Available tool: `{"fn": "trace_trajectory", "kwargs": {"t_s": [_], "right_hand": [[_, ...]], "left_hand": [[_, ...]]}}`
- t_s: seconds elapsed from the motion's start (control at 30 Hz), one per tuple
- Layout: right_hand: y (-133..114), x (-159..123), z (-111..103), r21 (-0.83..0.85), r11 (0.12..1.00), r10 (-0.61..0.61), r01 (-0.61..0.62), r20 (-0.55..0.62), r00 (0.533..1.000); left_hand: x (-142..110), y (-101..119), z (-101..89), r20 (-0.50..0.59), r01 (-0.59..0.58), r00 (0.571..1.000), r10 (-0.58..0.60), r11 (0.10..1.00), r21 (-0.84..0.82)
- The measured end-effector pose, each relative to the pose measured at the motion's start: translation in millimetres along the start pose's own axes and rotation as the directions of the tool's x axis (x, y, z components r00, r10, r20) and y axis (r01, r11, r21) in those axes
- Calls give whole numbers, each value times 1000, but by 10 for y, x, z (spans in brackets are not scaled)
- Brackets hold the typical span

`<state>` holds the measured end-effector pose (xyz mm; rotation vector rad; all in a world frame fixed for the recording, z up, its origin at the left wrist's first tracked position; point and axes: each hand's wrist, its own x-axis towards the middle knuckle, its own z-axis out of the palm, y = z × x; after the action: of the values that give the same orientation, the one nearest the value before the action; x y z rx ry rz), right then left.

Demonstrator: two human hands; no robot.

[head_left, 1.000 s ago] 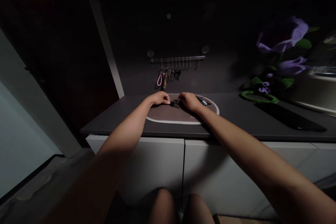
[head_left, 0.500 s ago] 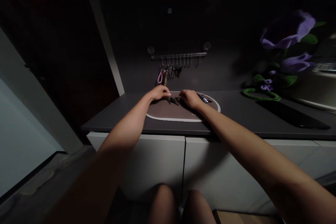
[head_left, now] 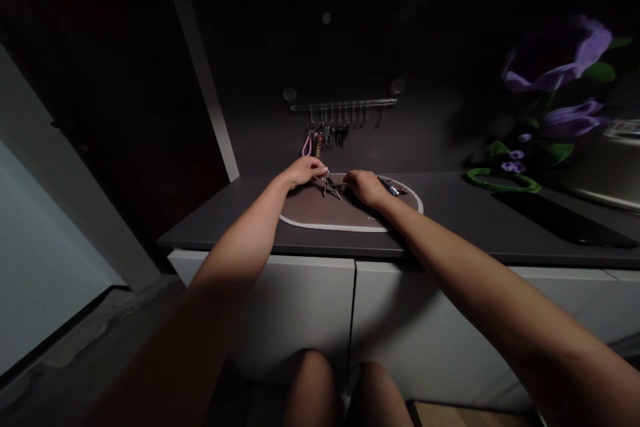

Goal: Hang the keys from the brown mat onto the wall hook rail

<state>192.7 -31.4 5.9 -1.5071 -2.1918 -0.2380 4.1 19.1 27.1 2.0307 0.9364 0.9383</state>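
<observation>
My left hand (head_left: 306,171) pinches a small bunch of keys (head_left: 330,185) by its ring, and the keys dangle over the brown oval mat (head_left: 330,217) with a white rim. To its right, my right hand (head_left: 364,187) is low over the mat with its fingers curled; what they hold, if anything, is hidden. More keys and a blue-and-silver item (head_left: 387,187) lie on the mat just beyond my right hand. Above, a clear rail (head_left: 345,105) with hooks is fixed to the wall. Several key sets (head_left: 327,135), one with a pink loop (head_left: 307,145), hang from its left part.
The mat lies on a dark countertop (head_left: 200,217) over white cabinet doors (head_left: 295,307). At the right are a black flat slab (head_left: 565,220), a green ring (head_left: 503,180), purple flowers (head_left: 555,70) and a pale rounded container (head_left: 607,167).
My left hand has risen slightly, and the keys in it now hang spread apart below the fingers. My right hand stays in nearly the same place. The view has shifted a little.
</observation>
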Motion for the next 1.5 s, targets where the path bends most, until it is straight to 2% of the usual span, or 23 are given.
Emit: {"fn": "trace_trajectory", "kwargs": {"t_s": [0.23,0.43,0.53,0.63,0.83,1.0,1.13,1.5], "right_hand": [[-10,-9,-16,-5,1000,5,-5,-7,1000],[-12,-12,-18,10,1000,-19,19,-8,1000],[-15,-9,-20,42,999,-25,28,-53,998],[-33,-12,-31,115,992,-38,55,-146,989],[-124,-38,-73,244,947,-107,210,-378,920],[-165,-45,-39,303,892,-207,334,-384,900],[-150,-18,1,315,889,-199,332,-387,900],[-117,-6,9,220,899,-241,379,-475,846]], "left_hand": [[26,6,7,-23,39,999,-44,982,-183],[22,68,16,-31,68,996,-85,932,-356],[-2,109,16,-39,81,993,-107,903,-423],[-25,141,15,-36,87,992,-118,879,-469],[-40,181,30,-43,65,994,-103,848,-525],[-43,197,49,-35,59,995,-93,834,-548],[-36,188,56,-26,78,994,-109,836,-544],[-26,176,67,-49,94,989,-142,840,-534]]}}
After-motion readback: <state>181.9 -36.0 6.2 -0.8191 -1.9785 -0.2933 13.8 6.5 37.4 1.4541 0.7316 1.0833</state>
